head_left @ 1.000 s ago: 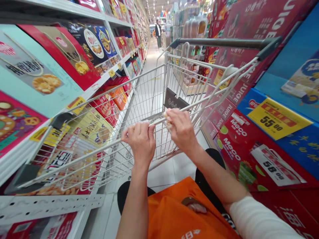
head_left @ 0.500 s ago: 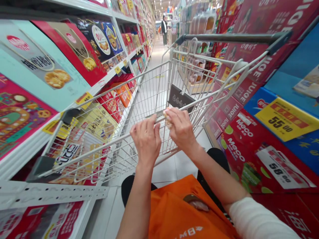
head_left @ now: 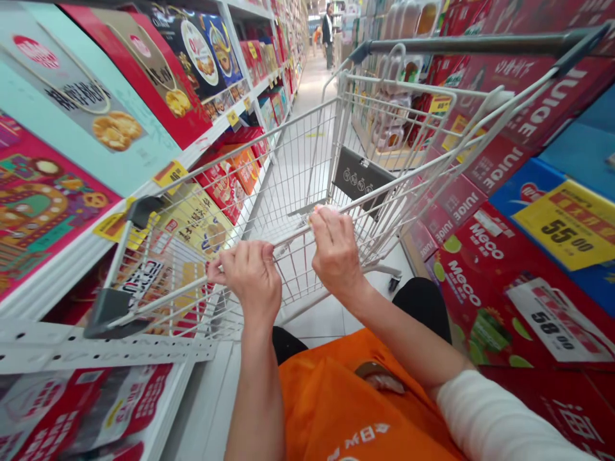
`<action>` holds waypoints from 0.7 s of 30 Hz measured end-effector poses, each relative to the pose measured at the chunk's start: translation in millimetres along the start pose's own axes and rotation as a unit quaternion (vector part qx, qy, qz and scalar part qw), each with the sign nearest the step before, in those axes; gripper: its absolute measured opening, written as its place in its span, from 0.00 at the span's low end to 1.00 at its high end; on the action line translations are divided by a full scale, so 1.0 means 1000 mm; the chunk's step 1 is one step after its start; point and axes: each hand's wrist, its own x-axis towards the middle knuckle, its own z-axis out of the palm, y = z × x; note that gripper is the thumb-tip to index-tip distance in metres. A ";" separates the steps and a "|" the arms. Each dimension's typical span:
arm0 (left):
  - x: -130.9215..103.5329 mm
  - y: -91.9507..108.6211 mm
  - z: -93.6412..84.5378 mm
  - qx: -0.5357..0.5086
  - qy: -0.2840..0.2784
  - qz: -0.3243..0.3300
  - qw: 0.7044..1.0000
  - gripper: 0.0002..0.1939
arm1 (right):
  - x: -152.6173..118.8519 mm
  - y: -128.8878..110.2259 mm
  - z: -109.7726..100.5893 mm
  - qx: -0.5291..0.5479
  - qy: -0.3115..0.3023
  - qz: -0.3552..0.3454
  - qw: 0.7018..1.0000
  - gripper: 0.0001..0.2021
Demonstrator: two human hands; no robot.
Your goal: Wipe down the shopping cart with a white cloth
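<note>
A wire shopping cart stands across the aisle before me, with its dark handle at the upper right. My left hand has its fingers curled over the cart's near top rail. Farther right along that rail, my right hand is closed on a small crumpled pale cloth, pressed at the rail. Most of the cloth is hidden by my fingers. Inside the cart I see only wire mesh, and a dark sign panel hangs at its handle end.
Shelves of gift boxes run along the left, close to the cart's front corner. Stacked red drink cartons with price signs line the right. A person stands far down the aisle. An orange apron covers my lap.
My left hand has slid left along the rail, away from my right hand. The right hand stays at the rail with the cloth. The view has shifted slightly, and the cart appears nearer.
</note>
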 end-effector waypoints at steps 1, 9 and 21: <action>-0.002 -0.001 -0.002 -0.001 -0.001 0.007 1.000 0.21 | 0.000 0.003 -0.003 -0.003 -0.009 -0.009 1.000 0.25; -0.025 -0.053 -0.033 0.054 0.028 -0.040 0.997 0.19 | 0.049 0.137 -0.058 -0.090 0.099 0.093 0.987 0.17; -0.040 -0.033 -0.031 0.055 0.019 -0.006 0.998 0.17 | -0.009 -0.007 -0.004 0.028 0.006 -0.009 1.000 0.21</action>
